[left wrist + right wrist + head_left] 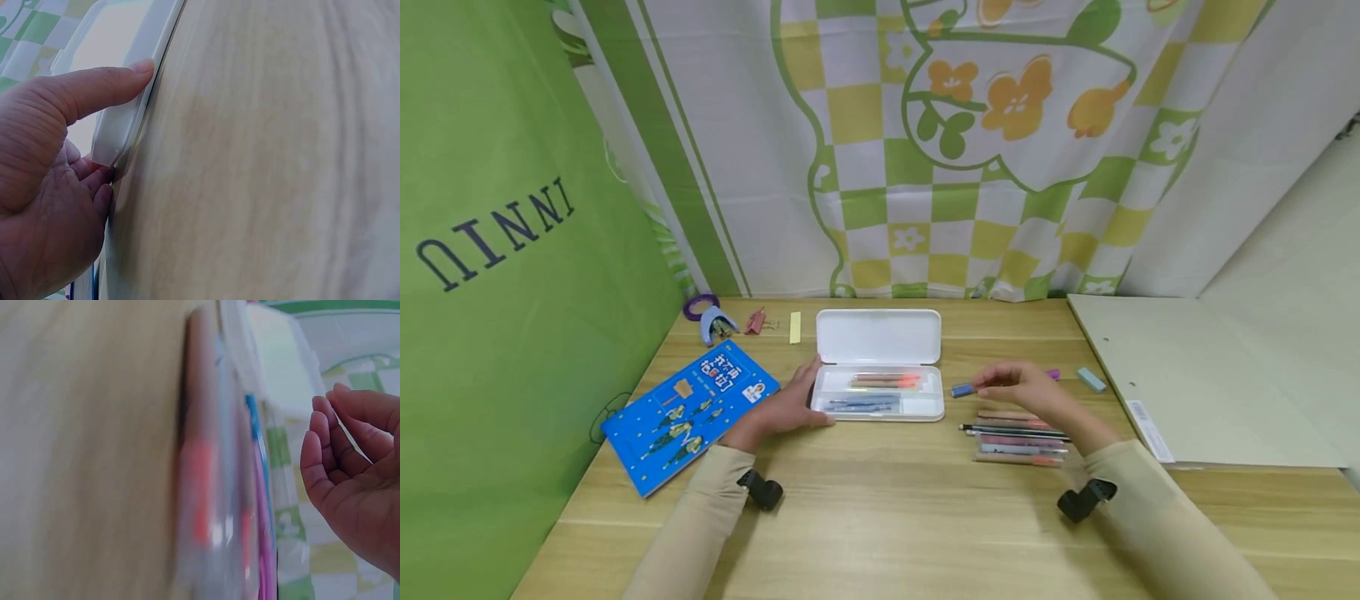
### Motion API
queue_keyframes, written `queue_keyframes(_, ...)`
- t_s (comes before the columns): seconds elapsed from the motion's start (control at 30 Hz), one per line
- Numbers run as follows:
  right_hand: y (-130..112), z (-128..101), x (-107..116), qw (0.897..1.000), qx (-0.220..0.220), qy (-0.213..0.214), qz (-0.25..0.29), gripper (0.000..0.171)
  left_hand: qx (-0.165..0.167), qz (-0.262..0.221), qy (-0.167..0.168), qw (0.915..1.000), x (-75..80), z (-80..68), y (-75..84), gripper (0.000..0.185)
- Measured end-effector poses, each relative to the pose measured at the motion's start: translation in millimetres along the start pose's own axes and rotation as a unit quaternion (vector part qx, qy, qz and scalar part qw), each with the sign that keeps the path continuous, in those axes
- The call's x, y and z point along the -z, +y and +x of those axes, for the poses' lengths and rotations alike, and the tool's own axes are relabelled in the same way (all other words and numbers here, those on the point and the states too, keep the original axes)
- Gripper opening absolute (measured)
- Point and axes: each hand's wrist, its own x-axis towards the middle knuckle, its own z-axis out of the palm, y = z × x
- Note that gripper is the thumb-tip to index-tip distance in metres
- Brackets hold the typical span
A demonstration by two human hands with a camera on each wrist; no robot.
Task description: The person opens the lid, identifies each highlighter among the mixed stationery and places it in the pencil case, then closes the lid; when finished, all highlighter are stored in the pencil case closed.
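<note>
1. The left hand (782, 408) rests on the desk (880, 517) and holds the left end of the white case (880, 392). Its thumb lies along the case's near edge and its fingers (94, 181) curl at the end.
2. A row of pens (1017, 437) lies on the desk, right of the case.
3. The right hand (1026, 387) is just behind the pens. Its fingers pinch a blue pen (964, 389).
4. The case is open in the middle of the desk, with pens inside.
5. A blue book (688, 412) lies near the left edge.
6. A clip (756, 322) sits by the far edge.
</note>
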Motion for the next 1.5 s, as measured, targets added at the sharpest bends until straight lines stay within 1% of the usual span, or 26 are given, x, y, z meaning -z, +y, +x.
queue_keyframes(0.13,11.6,-14.8,13.7,0.999,0.006,0.000,-0.049,0.028,-0.004,0.001,0.002,1.0000,-0.1,0.9,-0.9,0.113)
queue_keyframes(0.23,19.7,-21.0,22.2,0.995,0.021,0.003,-0.101,0.024,0.001,0.001,0.000,1.0000,-0.7,0.9,-1.6,0.113)
queue_keyframes(0.27,21.9,-22.6,24.7,0.993,0.020,0.006,-0.114,0.023,0.003,0.001,0.000,1.0000,-0.9,0.9,-1.9,0.113)
queue_keyframes(0.33,27.4,-24.7,29.7,0.992,0.021,0.010,-0.125,0.023,0.005,0.000,-0.001,1.0000,-1.7,1.3,-2.7,0.113)
queue_keyframes(0.4,33.3,-25.6,33.9,0.991,0.026,0.008,-0.130,0.022,0.004,-0.003,-0.002,1.0000,-2.7,1.8,-3.8,0.114)
queue_keyframes(0.53,42.9,-27.8,40.3,0.992,0.026,-0.001,-0.121,0.021,0.002,-0.011,-0.005,0.9999,-4.8,2.3,-4.1,0.113)
queue_keyframes(0.7,49.6,-30.0,45.4,0.994,0.015,-0.012,-0.105,0.024,-0.006,-0.011,0.000,0.9999,-5.0,2.0,0.1,0.112)
queue_keyframes(0.83,52.2,-29.7,47.7,0.994,0.012,-0.023,-0.110,0.024,-0.007,-0.007,0.002,0.9999,-4.3,2.2,0.4,0.112)
queue_keyframes(0.93,52.2,-29.0,47.4,0.990,0.016,-0.019,-0.141,0.021,-0.003,-0.003,0.002,1.0000,-4.0,1.9,-0.2,0.112)
queue_keyframes(1.1,50.5,-27.7,46.5,0.986,0.013,-0.017,-0.168,0.015,0.003,-0.005,0.001,1.0000,-4.4,1.8,-0.1,0.112)
queue_keyframes(1.17,48.5,-26.7,46.5,0.984,0.020,-0.016,-0.179,0.013,0.003,-0.006,0.000,1.0000,-4.4,1.8,-0.1,0.112)
queue_keyframes(1.2,47.1,-25.7,46.3,0.983,0.023,-0.014,-0.181,0.012,0.002,-0.005,0.000,1.0000,-4.3,1.7,0.0,0.112)
queue_keyframes(1.37,31.2,-16.0,40.9,0.985,0.006,-0.005,-0.171,0.013,-0.003,-0.002,0.004,1.0000,-2.5,1.5,0.3,0.112)
queue_keyframes(1.43,21.6,-7.9,34.7,0.987,-0.001,-0.006,-0.160,0.016,-0.004,0.001,0.007,1.0000,-1.8,1.6,0.1,0.113)
queue_keyframes(1.5,10.9,2.8,24.6,0.988,0.003,-0.006,-0.153,0.016,-0.004,0.006,0.007,1.0000,-1.5,2.0,-0.2,0.113)
